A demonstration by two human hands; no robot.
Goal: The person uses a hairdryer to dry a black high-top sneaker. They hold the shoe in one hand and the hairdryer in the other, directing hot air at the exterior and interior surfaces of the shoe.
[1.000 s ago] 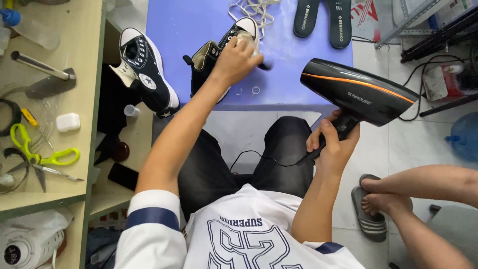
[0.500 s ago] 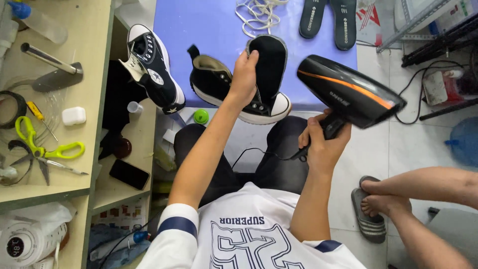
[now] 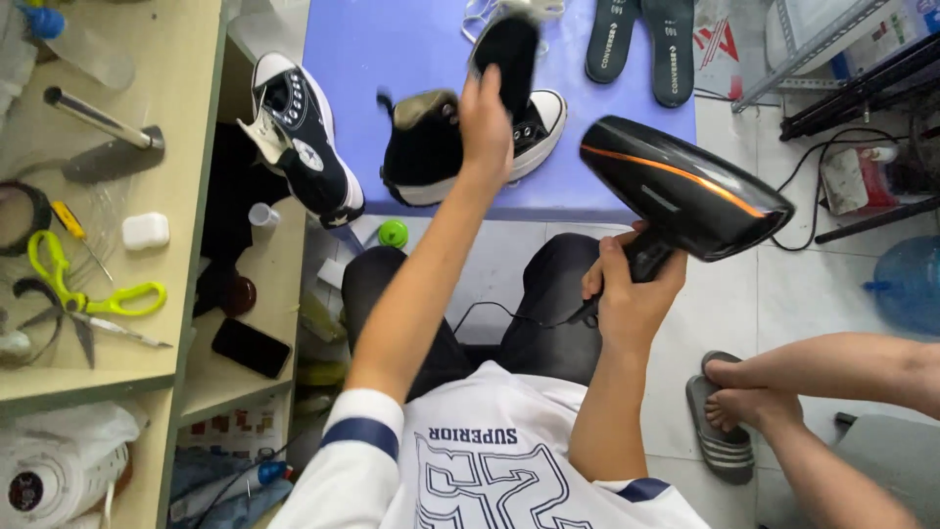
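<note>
My left hand grips a black high-top sneaker with a white sole and holds its tongue pulled up over the purple table. My right hand is closed around the handle of a black hair dryer with an orange stripe. The dryer's barrel points up and left toward the shoe. A second black sneaker leans at the table's left edge, over the wooden shelf unit.
Two dark insoles and white laces lie at the table's far side. The wooden bench on the left holds yellow-green scissors and tools; a black phone lies on its lower shelf. Another person's arm and sandalled foot are at right.
My left hand has lifted the sneaker's tongue further up and away. The hair dryer in my right hand has dropped slightly and sits more to the right.
</note>
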